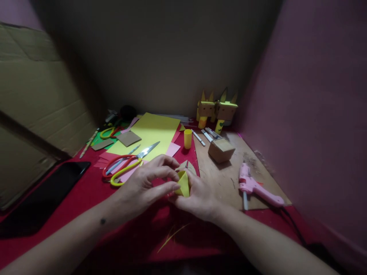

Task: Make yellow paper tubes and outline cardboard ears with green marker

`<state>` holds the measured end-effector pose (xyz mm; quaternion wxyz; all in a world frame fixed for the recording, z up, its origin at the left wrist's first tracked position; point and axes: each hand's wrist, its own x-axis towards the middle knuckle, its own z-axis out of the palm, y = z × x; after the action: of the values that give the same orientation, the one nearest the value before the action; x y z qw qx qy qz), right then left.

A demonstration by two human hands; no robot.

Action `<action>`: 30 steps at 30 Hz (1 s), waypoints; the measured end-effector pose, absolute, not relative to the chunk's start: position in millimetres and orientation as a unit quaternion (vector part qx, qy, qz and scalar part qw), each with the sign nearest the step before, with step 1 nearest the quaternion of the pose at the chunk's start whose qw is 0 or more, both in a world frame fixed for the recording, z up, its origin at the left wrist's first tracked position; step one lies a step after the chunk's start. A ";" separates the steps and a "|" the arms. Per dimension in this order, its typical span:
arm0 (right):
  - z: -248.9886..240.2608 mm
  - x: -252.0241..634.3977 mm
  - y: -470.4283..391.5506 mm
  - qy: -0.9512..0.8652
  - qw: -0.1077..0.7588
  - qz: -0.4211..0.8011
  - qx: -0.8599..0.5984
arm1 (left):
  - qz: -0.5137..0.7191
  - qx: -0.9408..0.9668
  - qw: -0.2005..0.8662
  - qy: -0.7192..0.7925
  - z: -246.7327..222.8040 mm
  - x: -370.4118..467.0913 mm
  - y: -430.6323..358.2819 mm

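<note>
My left hand [151, 179] and my right hand [199, 196] meet over the red cloth at the middle. Between them is a small folded yellow paper piece [184, 185], pinched by the left thumb and fingers and gripped by the right. A brown cardboard piece [187, 166] with a slit shows just behind it; whether the two are joined I cannot tell. Scissors [125, 164] with red and yellow handles lie beside the left hand, blades pointing away. A yellow paper tube [187, 139] stands upright beyond the hands.
On a cardboard sheet [223, 179] at right lie a pink glue gun [255, 187] and a small cardboard box [221, 149]. Two cardboard figures [226, 110] stand behind. Yellow paper [155, 130] spreads at back left. A black phone-like slab [48, 198] lies left, beside a cardboard wall [37, 103].
</note>
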<state>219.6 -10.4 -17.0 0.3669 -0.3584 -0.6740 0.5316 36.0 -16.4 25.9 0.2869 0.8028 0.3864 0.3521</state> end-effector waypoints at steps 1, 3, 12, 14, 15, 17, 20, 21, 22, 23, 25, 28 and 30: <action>-18.8 219.5 -10.4 -0.679 0.370 0.528 -0.352 | 0.350 0.806 0.279 0.387 25.8 36.7 -16.9; -22.3 219.8 -10.2 -0.694 0.371 0.515 -0.340 | 0.339 0.814 0.267 0.389 25.9 38.2 -17.9; -32.6 224.0 -10.9 -0.729 0.368 0.478 -0.322 | 0.307 0.851 0.214 0.368 30.0 40.9 -22.9; -33.0 223.5 -10.8 -0.728 0.371 0.480 -0.320 | 0.302 0.853 0.222 0.364 30.8 40.3 -23.0; -32.8 223.0 -10.8 -0.726 0.372 0.481 -0.319 | 0.301 0.853 0.222 0.364 30.9 40.4 -23.1; -31.5 221.8 -10.9 -0.723 0.375 0.485 -0.317 | 0.308 0.853 0.214 0.362 30.6 41.7 -23.4; -28.6 220.8 -11.8 -0.711 0.387 0.486 -0.329 | 0.350 0.830 0.207 0.383 31.0 45.7 -23.5; -27.6 220.8 -12.2 -0.705 0.392 0.481 -0.344 | 0.361 0.816 0.214 0.397 31.9 47.2 -23.3; -26.8 220.9 -12.5 -0.700 0.394 0.474 -0.362 | 0.369 0.801 0.224 0.414 33.2 48.4 -22.9; -26.1 221.1 -12.7 -0.696 0.394 0.466 -0.377 | 0.372 0.789 0.234 0.430 34.9 49.3 -22.3; -25.7 221.4 -12.5 -0.695 0.399 0.461 -0.382 | 0.371 0.773 0.249 0.451 38.8 49.6 -21.1; -27.5 221.3 -10.4 -0.676 0.425 0.494 -0.345 | 0.381 0.752 0.260 0.471 43.9 46.9 -19.4; -28.9 221.1 -9.2 -0.665 0.434 0.510 -0.331 | 0.390 0.737 0.270 0.482 46.0 44.6 -19.0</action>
<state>221.1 -9.2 -28.9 0.4340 -0.3311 -0.6647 0.5101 44.6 -19.0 46.0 0.2697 0.7370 0.4817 0.3899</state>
